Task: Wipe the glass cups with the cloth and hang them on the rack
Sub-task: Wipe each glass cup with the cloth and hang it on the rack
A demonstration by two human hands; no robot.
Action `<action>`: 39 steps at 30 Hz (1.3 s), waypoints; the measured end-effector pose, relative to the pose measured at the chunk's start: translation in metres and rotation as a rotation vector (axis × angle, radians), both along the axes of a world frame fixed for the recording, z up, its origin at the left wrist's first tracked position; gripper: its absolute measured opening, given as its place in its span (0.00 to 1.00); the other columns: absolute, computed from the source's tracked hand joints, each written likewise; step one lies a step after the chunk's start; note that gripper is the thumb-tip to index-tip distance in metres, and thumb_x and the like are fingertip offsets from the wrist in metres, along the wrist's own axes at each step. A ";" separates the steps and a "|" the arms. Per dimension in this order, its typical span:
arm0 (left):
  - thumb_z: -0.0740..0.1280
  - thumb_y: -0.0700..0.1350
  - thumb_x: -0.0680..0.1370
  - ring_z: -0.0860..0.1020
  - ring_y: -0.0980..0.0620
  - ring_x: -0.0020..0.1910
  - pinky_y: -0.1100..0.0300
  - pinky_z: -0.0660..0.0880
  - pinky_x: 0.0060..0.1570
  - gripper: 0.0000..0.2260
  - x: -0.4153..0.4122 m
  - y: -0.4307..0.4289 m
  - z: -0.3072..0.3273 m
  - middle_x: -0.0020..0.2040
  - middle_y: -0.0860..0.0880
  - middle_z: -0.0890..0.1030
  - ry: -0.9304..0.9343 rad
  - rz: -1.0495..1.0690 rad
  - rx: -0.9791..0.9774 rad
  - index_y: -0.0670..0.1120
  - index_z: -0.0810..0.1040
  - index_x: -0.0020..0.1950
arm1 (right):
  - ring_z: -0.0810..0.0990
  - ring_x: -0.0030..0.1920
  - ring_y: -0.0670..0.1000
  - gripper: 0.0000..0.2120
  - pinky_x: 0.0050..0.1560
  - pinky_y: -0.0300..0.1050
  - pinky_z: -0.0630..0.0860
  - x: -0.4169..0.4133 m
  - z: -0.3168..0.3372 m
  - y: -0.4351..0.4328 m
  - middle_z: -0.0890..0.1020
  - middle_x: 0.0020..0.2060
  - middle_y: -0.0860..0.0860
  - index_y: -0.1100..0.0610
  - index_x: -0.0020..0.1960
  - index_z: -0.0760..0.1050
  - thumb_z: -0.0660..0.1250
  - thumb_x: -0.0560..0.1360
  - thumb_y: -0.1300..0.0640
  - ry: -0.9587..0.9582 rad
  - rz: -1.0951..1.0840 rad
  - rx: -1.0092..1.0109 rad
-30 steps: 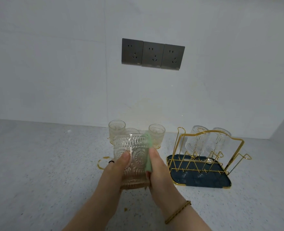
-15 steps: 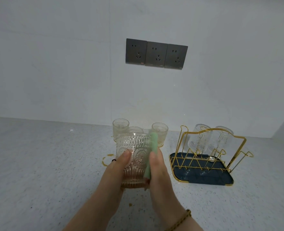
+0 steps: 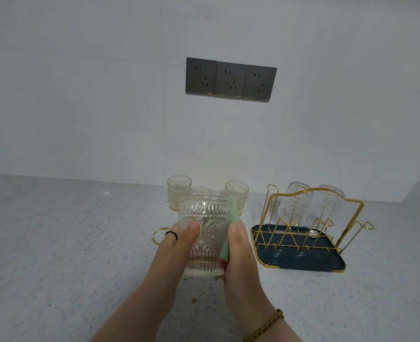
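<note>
1. Clear embossed glass cup [image 3: 211, 218] is upright in the air between my hands, lifted off the speckled grey counter [image 3: 56, 243] so I can reach all round its wall.
2. My left hand [image 3: 177, 245] steadies it, with the thumb on the near face and the fingers curled round the far side.
3. My right hand [image 3: 241, 255] is closed on the folded green cloth [image 3: 233, 215], pressing it against the cup's right side to wipe.
4. Three matching cups [image 3: 179, 191] wait upright behind.
5. The gold wire rack on a navy tray [image 3: 310, 261] sits to the right, with two upside-down cups [image 3: 294, 206] hanging on it.
</note>
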State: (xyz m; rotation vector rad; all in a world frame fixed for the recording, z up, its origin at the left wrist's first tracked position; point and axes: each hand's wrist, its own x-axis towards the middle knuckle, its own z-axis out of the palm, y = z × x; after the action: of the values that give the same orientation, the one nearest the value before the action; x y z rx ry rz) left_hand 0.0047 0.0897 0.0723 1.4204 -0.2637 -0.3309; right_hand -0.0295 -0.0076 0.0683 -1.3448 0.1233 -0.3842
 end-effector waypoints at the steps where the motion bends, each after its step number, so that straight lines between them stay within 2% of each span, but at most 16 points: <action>1: 0.68 0.70 0.59 0.77 0.49 0.57 0.47 0.72 0.60 0.39 0.002 -0.001 0.001 0.58 0.49 0.79 -0.014 0.040 0.021 0.50 0.72 0.64 | 0.80 0.48 0.53 0.18 0.48 0.49 0.79 -0.002 0.002 0.000 0.81 0.48 0.53 0.51 0.60 0.70 0.52 0.76 0.46 -0.018 -0.008 -0.031; 4: 0.67 0.72 0.56 0.77 0.44 0.57 0.40 0.71 0.61 0.45 0.000 -0.005 0.008 0.57 0.45 0.79 0.001 0.162 0.008 0.50 0.68 0.67 | 0.80 0.49 0.52 0.25 0.47 0.49 0.80 -0.002 0.001 -0.002 0.79 0.50 0.51 0.48 0.66 0.64 0.53 0.70 0.43 -0.021 -0.041 -0.146; 6: 0.65 0.69 0.64 0.78 0.46 0.55 0.44 0.74 0.58 0.35 -0.003 -0.009 0.010 0.55 0.46 0.79 -0.027 0.169 0.037 0.50 0.69 0.65 | 0.78 0.55 0.49 0.34 0.54 0.53 0.78 0.000 0.001 0.000 0.75 0.59 0.50 0.48 0.70 0.57 0.54 0.66 0.38 -0.001 -0.093 -0.253; 8: 0.67 0.61 0.70 0.80 0.50 0.49 0.54 0.79 0.46 0.24 -0.005 -0.012 0.010 0.52 0.48 0.80 -0.034 0.110 0.043 0.49 0.72 0.60 | 0.70 0.64 0.46 0.34 0.62 0.52 0.72 0.002 -0.001 0.006 0.67 0.67 0.47 0.40 0.70 0.54 0.51 0.65 0.35 -0.005 -0.180 -0.392; 10: 0.71 0.55 0.68 0.81 0.54 0.40 0.63 0.77 0.30 0.19 -0.003 -0.012 0.010 0.44 0.48 0.81 -0.005 0.029 -0.005 0.47 0.74 0.53 | 0.57 0.70 0.37 0.26 0.71 0.43 0.61 0.000 0.000 0.013 0.58 0.70 0.38 0.33 0.64 0.47 0.47 0.66 0.35 -0.074 -0.252 -0.530; 12: 0.69 0.55 0.65 0.81 0.54 0.34 0.63 0.75 0.28 0.19 0.001 -0.009 0.009 0.37 0.47 0.82 0.001 -0.038 -0.037 0.44 0.77 0.49 | 0.47 0.68 0.27 0.22 0.70 0.29 0.50 -0.001 0.000 0.014 0.50 0.67 0.31 0.33 0.61 0.45 0.45 0.68 0.38 -0.113 -0.265 -0.626; 14: 0.68 0.56 0.63 0.83 0.50 0.36 0.60 0.77 0.31 0.24 0.003 -0.006 0.008 0.39 0.44 0.84 0.026 -0.077 -0.120 0.42 0.79 0.52 | 0.52 0.69 0.30 0.24 0.72 0.34 0.54 -0.001 0.006 0.008 0.54 0.69 0.33 0.33 0.63 0.47 0.47 0.69 0.38 -0.121 -0.195 -0.588; 16: 0.69 0.56 0.61 0.83 0.44 0.39 0.57 0.79 0.34 0.29 0.002 -0.005 0.008 0.44 0.40 0.84 0.076 -0.108 -0.205 0.39 0.78 0.55 | 0.70 0.66 0.45 0.24 0.66 0.51 0.69 0.001 0.015 -0.002 0.69 0.66 0.45 0.36 0.67 0.56 0.52 0.71 0.38 -0.060 -0.008 -0.330; 19: 0.69 0.52 0.65 0.84 0.45 0.38 0.57 0.80 0.34 0.21 0.001 -0.007 0.010 0.43 0.41 0.85 0.085 -0.113 -0.243 0.41 0.79 0.52 | 0.81 0.51 0.52 0.19 0.52 0.51 0.79 0.004 0.018 -0.011 0.79 0.53 0.54 0.49 0.64 0.67 0.50 0.77 0.44 -0.021 0.107 -0.073; 21: 0.69 0.53 0.66 0.83 0.48 0.34 0.57 0.79 0.33 0.18 0.002 -0.006 0.013 0.38 0.44 0.84 0.083 -0.117 -0.260 0.41 0.80 0.48 | 0.76 0.58 0.48 0.24 0.58 0.47 0.74 0.003 0.010 -0.003 0.74 0.62 0.52 0.43 0.69 0.59 0.49 0.75 0.38 -0.046 0.038 -0.243; 23: 0.61 0.56 0.68 0.82 0.47 0.33 0.59 0.78 0.31 0.22 0.005 -0.002 0.011 0.36 0.42 0.84 0.091 -0.132 -0.245 0.39 0.80 0.49 | 0.58 0.71 0.41 0.28 0.70 0.39 0.57 0.001 -0.002 0.013 0.56 0.73 0.44 0.36 0.70 0.48 0.47 0.72 0.32 -0.172 -0.111 -0.621; 26: 0.64 0.57 0.71 0.83 0.41 0.46 0.54 0.81 0.42 0.23 0.008 0.001 0.009 0.48 0.39 0.84 0.111 -0.128 -0.254 0.42 0.80 0.56 | 0.45 0.71 0.34 0.26 0.70 0.28 0.47 0.005 -0.009 0.015 0.47 0.72 0.38 0.34 0.69 0.46 0.44 0.73 0.32 -0.255 -0.193 -0.831; 29: 0.64 0.55 0.70 0.82 0.41 0.49 0.51 0.80 0.44 0.20 0.008 0.001 0.007 0.50 0.40 0.84 0.116 -0.101 -0.288 0.44 0.80 0.55 | 0.66 0.69 0.45 0.19 0.67 0.46 0.67 0.008 0.016 0.005 0.63 0.70 0.41 0.28 0.63 0.52 0.49 0.73 0.36 -0.079 0.017 -0.422; 32: 0.62 0.54 0.67 0.83 0.44 0.44 0.52 0.80 0.42 0.20 0.006 -0.002 0.007 0.47 0.42 0.84 0.102 -0.118 -0.263 0.45 0.80 0.53 | 0.81 0.51 0.54 0.18 0.50 0.49 0.80 0.014 0.025 -0.008 0.80 0.54 0.54 0.49 0.62 0.71 0.49 0.79 0.45 0.104 0.139 0.056; 37: 0.65 0.56 0.65 0.83 0.44 0.49 0.48 0.75 0.52 0.25 0.006 0.001 0.003 0.51 0.43 0.84 0.111 -0.115 -0.188 0.44 0.78 0.57 | 0.82 0.43 0.51 0.17 0.39 0.44 0.80 0.013 0.014 -0.003 0.82 0.46 0.55 0.55 0.53 0.74 0.49 0.80 0.50 0.128 0.030 0.139; 39: 0.70 0.66 0.59 0.79 0.44 0.57 0.45 0.72 0.60 0.38 0.006 -0.001 0.005 0.57 0.44 0.82 0.088 -0.074 -0.065 0.45 0.75 0.62 | 0.81 0.40 0.50 0.16 0.39 0.45 0.80 0.009 0.014 -0.002 0.81 0.42 0.53 0.55 0.54 0.73 0.49 0.80 0.51 0.067 -0.007 0.109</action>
State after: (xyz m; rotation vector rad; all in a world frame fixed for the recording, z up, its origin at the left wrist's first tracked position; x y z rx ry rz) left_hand 0.0105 0.0886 0.0773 1.3305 -0.2537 -0.4405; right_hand -0.0202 -0.0099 0.0824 -1.2503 0.2020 -0.3341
